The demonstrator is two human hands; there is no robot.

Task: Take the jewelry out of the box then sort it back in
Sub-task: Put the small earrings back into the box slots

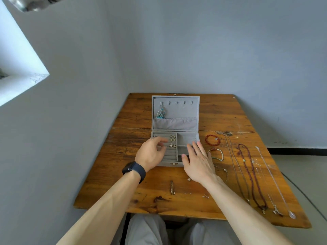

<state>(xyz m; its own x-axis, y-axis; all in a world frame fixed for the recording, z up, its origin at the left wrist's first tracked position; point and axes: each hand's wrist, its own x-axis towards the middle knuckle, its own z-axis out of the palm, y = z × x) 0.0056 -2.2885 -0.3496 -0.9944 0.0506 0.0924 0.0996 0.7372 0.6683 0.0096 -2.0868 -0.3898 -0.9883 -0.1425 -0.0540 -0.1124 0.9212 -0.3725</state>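
Observation:
A grey velvet jewelry box [187, 137] stands open on the wooden table [141, 200]. Its lid [177, 123] leans back with a turquoise necklace [160, 114] hanging from a hook. Earrings [172, 138] sit in the ring-roll section at the left. My left hand [152, 153] hovers over that section with loosely curled fingers; I cannot see anything in it. My right hand [198, 159] lies flat with straight fingers over the box's right compartments. A red bead bracelet [212, 139], a green cord bracelet [216, 153] and several long necklaces [251, 174] lie to the right.
Small earrings and studs [172, 189] lie on the table in front of the box. More tiny pieces [205, 196] sit near my right forearm. A grey wall stands close behind and to the left of the table. My knees are under the front edge.

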